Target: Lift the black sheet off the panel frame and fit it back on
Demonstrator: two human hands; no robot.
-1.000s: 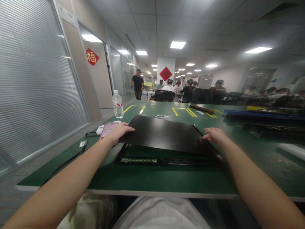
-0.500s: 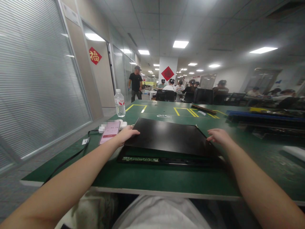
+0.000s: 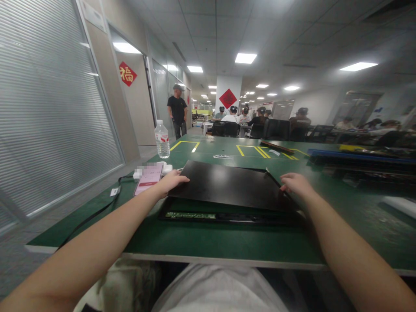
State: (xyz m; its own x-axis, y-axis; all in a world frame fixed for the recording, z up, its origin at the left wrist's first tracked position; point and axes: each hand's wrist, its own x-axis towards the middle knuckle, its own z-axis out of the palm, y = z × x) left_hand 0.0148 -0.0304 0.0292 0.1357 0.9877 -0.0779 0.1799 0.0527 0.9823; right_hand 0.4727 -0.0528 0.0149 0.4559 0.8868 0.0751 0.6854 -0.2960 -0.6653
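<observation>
Panel (image 3: 224, 184) is between my hands, above the frame (image 3: 269, 219) on the tabletop (image 3: 224, 245). My left hand (image 3: 173, 181) grasps its left edge, thumb on top; fingers underneath hidden. My right hand (image 3: 296, 186) is at the right edge, fingers bent; can't tell if it grips the panel or just touches the frame. Left end looks raised, panel askew to the frame.

To handle it well, I'd pinch edges only, no palm pressure on the face, and move both hands evenly so the sheet doesn't twist. I'd watch the board (image 3: 190, 215), near side between the hands: no scraping. Phone (image 3: 149, 178), just beyond the left wrist, wants elbow room.
</observation>
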